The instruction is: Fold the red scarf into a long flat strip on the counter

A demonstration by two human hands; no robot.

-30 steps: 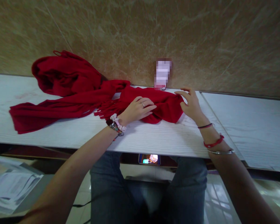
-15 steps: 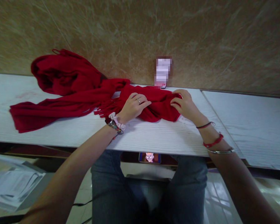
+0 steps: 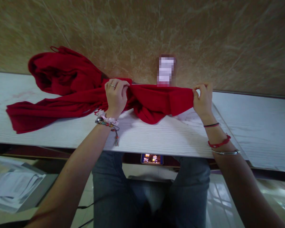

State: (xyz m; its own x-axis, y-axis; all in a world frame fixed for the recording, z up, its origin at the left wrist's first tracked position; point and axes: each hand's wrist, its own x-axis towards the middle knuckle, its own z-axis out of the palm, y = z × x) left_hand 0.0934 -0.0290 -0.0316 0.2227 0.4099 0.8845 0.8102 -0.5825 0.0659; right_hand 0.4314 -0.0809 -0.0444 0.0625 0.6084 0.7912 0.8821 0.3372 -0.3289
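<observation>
A red scarf [image 3: 154, 99] with a fringe stretches between my two hands over the white wood-grain table. My left hand [image 3: 116, 96], wearing a ring, is closed on the cloth near its left part. My right hand [image 3: 203, 99] pinches its right edge between thumb and fingers, drawing the top edge straight. Below that edge, a loose fold hangs down onto the table. Farther left, more red cloth [image 3: 54, 112] lies in a long strip, and a bunched red heap [image 3: 64, 72] rests against the wall; I cannot tell whether all of it is one piece.
The white table [image 3: 156, 136] runs along a brown marbled wall [image 3: 133, 38]. A phone [image 3: 165, 71], its screen blurred, leans on the wall. Another phone [image 3: 152, 159] with a lit screen sits under the table edge. Papers in a box [image 3: 16, 186] are at lower left.
My left hand has moved left and my right hand right and slightly up. The red scarf between them, crumpled before, is now pulled out straighter.
</observation>
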